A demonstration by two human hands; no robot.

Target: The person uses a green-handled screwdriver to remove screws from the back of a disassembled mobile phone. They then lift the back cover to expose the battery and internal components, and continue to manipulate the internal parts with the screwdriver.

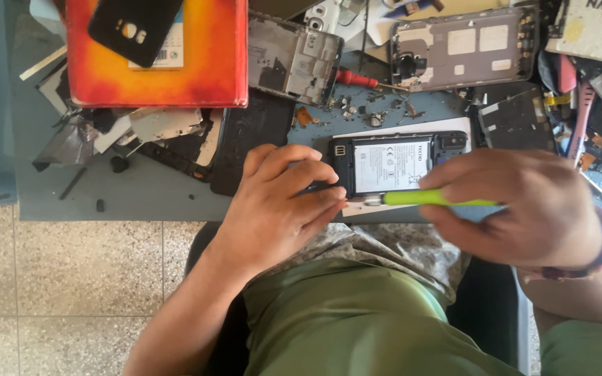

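Gripping a lime-green tool [435,198], the right hand [524,212] has its fingers curled shut around the handle, and the tool's metal tip points left along the near edge of an opened phone [397,163]. The left hand [280,205] rests at the phone's left end, fingers bent and loosely closed; whether it pinches the phone's corner or only steadies it I cannot tell.

The phone lies face down on a white sheet [412,129] at the near edge of the grey table [141,195], just in front of the person's lap. Its back cover is already off, and the white-labelled battery [390,166] sits exposed in the black frame, still in its bay. So the opening looks done, while whatever lies under the battery appears untouched.

Farther out, the table carries a spread of parts: a stripped silver phone frame [294,59], a larger grey back shell [465,49], a red-handled screwdriver [357,79], small loose bits near it, and an orange-red box [158,59] with a black phone case [134,28] lying on top.
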